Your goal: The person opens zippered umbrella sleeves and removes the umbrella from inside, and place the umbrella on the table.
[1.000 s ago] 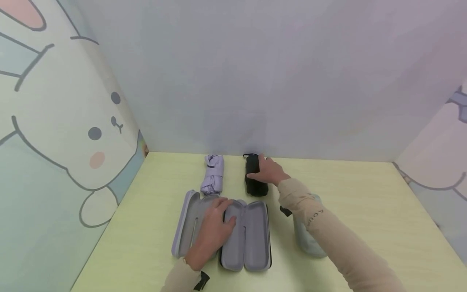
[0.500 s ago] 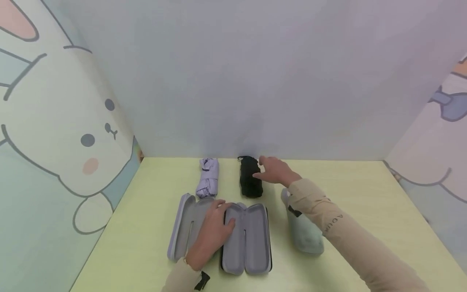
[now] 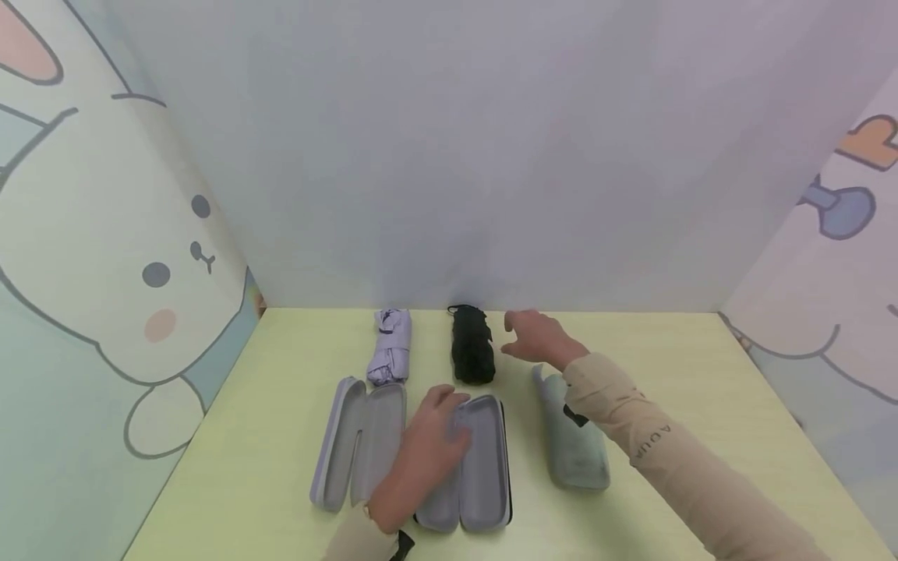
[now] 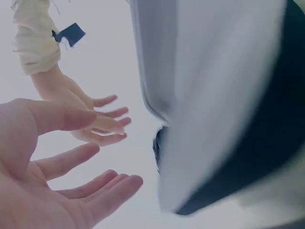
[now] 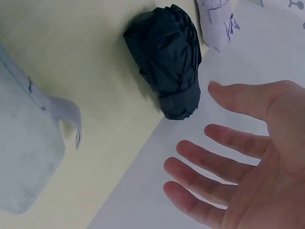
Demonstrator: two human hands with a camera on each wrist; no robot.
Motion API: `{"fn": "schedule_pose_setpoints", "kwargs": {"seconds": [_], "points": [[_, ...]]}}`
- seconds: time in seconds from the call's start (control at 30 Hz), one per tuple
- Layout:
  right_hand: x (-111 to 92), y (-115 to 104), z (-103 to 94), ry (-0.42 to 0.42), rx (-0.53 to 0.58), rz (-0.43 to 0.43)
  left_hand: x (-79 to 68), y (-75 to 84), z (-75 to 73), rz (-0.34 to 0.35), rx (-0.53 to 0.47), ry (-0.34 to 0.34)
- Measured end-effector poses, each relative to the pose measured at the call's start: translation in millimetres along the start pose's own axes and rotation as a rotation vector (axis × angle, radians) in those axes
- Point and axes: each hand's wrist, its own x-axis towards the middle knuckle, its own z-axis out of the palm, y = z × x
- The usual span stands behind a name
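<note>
Black fabric [image 3: 473,345] lay bundled near the far edge of the table [image 3: 687,389], just beside my right grip [image 3: 540,336], whose spread fingers held nothing. Left of the fabric, apart, lay a lilac bundle [image 3: 390,347]. Nearer me, my left grip [image 3: 429,444], relaxed and likewise holding nothing, hung over a dark-edged case [image 3: 484,463], unfolded beside a lilac case [image 3: 328,448]. Opening those two seemed done; both bundles lay outside them, and the greenish case [image 3: 571,444] looked unopened.
</note>
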Motion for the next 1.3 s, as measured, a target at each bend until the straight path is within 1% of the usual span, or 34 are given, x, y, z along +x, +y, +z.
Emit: {"fn": "schedule_pose_setpoints", "kwargs": {"seconds": [0.1,0.2,0.27,0.37,0.47,0.6,0.73,0.87,0.97,1.03,1.13,1.2,1.3], "points": [[-3.3,4.5,-1.0,-0.015,-0.007,0.013,0.6,7.5,6.0,0.022,-0.032,-0.020],[-5.0,11.0,1.1,-0.036,-0.013,0.018,0.0,12.8,14.8,0.053,-0.037,-0.016],[-5.8,16.4,5.0,-0.066,-0.005,0.018,-1.5,16.3,21.9,0.081,-0.022,-0.004],[-6.5,26.4,13.6,-0.086,0.019,-0.012,-4.5,22.6,30.9,0.126,-0.026,-0.002],[-6.3,39.5,24.2,-0.081,0.051,-0.037,-6.5,30.7,37.8,0.154,-0.033,-0.033],[-6.4,58.5,36.7,-0.070,0.062,-0.048,-8.8,44.3,47.5,0.137,-0.041,-0.122],[-7.4,71.0,42.4,-0.088,0.078,-0.053,-12.0,57.9,58.8,0.127,-0.051,-0.199],[-8.9,75.3,43.5,-0.119,0.121,-0.078,-15.6,69.4,70.2,0.141,-0.041,-0.219],[-9.0,76.2,46.1,-0.141,0.159,-0.096,-17.5,76.7,82.0,0.115,-0.038,-0.216],[-8.4,76.2,49.2,-0.161,0.183,-0.089,-17.2,80.3,91.5,0.099,-0.023,-0.217],[-7.2,76.0,53.7,-0.185,0.197,-0.078,-16.3,84.1,106.9,0.091,0.032,-0.229],[-6.3,75.8,56.2,-0.196,0.209,-0.062,-15.5,86.0,116.6,0.116,0.093,-0.245],[-5.2,75.5,58.0,-0.201,0.219,-0.068,-15.3,89.2,129.6,0.160,0.178,-0.281]]}}
